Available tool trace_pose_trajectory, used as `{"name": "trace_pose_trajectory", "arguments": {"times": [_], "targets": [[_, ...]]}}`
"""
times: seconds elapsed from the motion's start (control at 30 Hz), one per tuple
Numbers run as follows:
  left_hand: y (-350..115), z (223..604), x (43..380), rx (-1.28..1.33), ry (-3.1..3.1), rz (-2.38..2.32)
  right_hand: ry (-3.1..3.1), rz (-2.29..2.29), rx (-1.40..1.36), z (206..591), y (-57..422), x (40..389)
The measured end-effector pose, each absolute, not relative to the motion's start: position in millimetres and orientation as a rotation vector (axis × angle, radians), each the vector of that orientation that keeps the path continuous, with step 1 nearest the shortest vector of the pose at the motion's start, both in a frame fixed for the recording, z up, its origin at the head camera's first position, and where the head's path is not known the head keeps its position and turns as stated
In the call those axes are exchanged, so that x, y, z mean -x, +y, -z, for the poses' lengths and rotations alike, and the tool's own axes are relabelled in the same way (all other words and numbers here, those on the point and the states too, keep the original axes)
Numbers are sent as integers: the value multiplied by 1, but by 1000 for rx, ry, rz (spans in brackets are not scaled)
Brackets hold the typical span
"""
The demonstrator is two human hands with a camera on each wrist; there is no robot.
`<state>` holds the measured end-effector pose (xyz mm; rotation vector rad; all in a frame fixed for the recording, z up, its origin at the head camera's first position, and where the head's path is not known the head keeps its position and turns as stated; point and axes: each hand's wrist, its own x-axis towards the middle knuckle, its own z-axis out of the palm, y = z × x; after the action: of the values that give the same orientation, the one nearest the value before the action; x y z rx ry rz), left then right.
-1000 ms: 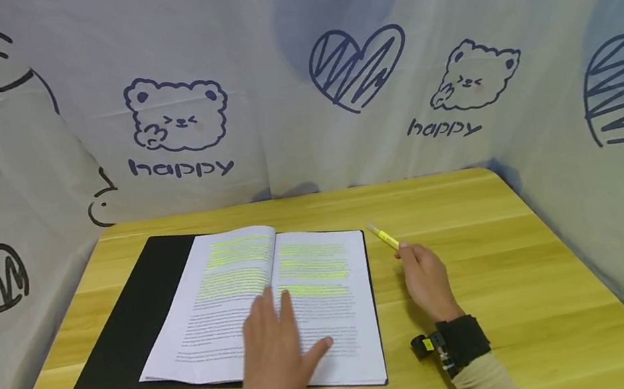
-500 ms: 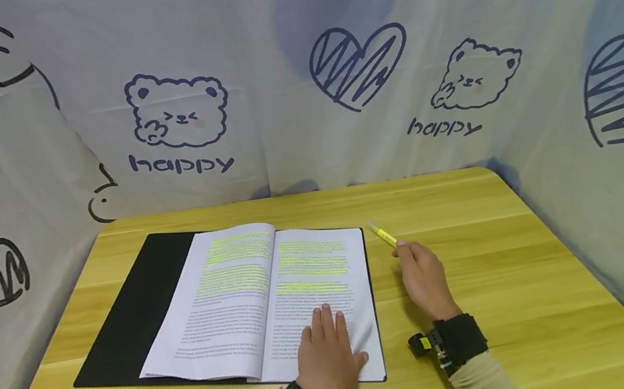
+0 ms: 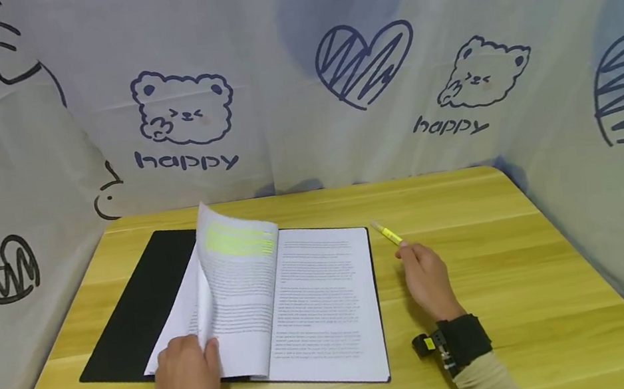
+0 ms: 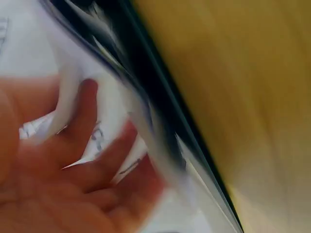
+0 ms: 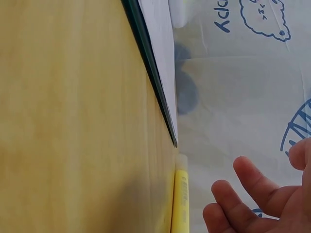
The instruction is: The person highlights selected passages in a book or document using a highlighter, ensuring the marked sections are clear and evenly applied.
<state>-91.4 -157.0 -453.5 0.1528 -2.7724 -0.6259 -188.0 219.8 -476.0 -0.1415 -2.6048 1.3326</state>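
A booklet of printed pages [image 3: 318, 314] lies open in a black folder [image 3: 137, 301]. My left hand [image 3: 186, 388] pinches a turned page [image 3: 241, 286] near its lower left corner; the sheet curls up along its left edge, with yellow-highlighted lines at its top. The left wrist view is blurred, showing paper between thumb and fingers [image 4: 114, 155]. Right of the folder, a yellow highlighter [image 3: 389, 235] lies on the table. My right hand [image 3: 426, 281] hangs over its near end; in the right wrist view the loosely curled fingers [image 5: 255, 182] stand apart from the highlighter.
A yellow wood-grain table [image 3: 519, 284] carries everything. White fabric [image 3: 282, 158] with hearts, bears and "happy" lettering encloses it at the back and both sides. A small camera [image 3: 423, 344] sits on my right wrist.
My left hand went to the right page, then moved left, turning that page over. The right page now shows text without highlighting. The right hand and highlighter have kept their places.
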Motion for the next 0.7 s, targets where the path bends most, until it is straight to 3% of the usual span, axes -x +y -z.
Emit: {"name": "trace_pose_trajectory", "arguments": {"times": [0.3, 0.7], "targets": [[-191, 452, 101, -472, -2974, 671, -2607, -1341, 158, 479, 221, 189], [-178, 400, 106, -250, -2576, 778, -2626, -1307, 183, 478, 222, 191]]}}
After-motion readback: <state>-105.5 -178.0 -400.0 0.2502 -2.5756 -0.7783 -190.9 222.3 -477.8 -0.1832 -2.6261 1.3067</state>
